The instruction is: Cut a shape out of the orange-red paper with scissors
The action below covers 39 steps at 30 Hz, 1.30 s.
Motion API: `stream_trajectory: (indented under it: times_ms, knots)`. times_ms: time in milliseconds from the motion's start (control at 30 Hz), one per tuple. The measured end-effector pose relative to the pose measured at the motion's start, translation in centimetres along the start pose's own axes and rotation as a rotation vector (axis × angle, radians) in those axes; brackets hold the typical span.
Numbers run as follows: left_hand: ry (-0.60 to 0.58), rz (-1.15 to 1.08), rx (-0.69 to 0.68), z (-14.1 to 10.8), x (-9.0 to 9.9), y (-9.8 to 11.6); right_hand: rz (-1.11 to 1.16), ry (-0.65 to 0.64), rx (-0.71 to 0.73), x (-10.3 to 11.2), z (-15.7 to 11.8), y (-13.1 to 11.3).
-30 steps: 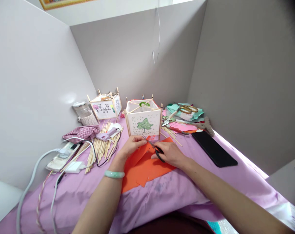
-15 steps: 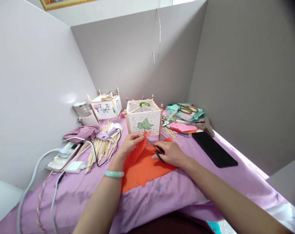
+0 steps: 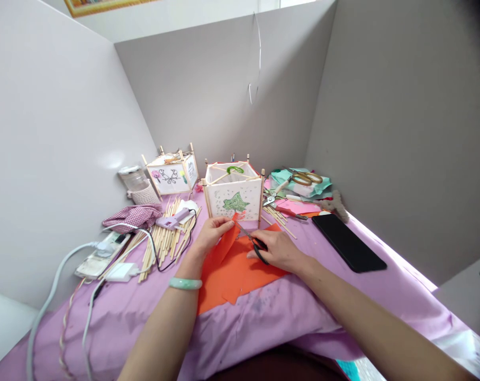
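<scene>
My left hand [image 3: 213, 236] pinches a raised piece of orange paper [image 3: 225, 248], whose far end is snipped into a fringe. Black-handled scissors [image 3: 259, 252] are in my right hand [image 3: 280, 248], their blades pointing left at the edge of that piece, close to my left fingertips. Beneath both hands a larger orange sheet [image 3: 247, 275] lies on the purple cloth [image 3: 287, 312]. Just beyond stands a white paper lantern [image 3: 219, 198] on a stick frame, with a green leaf drawn on its front and the fringe overlapping its lower part.
On the left are a second lantern [image 3: 170, 180], a jar [image 3: 133, 180], wooden sticks [image 3: 166, 246], a glue gun [image 3: 173, 218] and a power strip [image 3: 100, 259] with cables. At right lie a black phone [image 3: 349, 242], pliers [image 3: 287, 209] and gold-handled scissors [image 3: 306, 178]. Grey panels surround the table.
The fringed tip of the orange paper has shifted slightly and looks more spread against the lantern. Both hands stay in nearly the same place.
</scene>
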<state>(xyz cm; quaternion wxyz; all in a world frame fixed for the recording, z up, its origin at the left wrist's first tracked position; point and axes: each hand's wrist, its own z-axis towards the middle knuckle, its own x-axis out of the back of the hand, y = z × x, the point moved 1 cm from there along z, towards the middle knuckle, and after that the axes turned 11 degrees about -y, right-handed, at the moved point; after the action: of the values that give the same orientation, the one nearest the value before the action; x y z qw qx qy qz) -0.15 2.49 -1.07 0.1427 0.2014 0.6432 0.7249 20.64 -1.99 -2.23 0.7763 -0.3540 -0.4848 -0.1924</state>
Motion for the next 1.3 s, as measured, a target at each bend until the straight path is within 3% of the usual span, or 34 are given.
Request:
stream_trajectory:
  times_ms: [1300]
  knots:
    - [-0.060,0.043,0.053,-0.24,-0.35,0.36,-0.038,0.027,-0.018,-0.59,0.21,0.65]
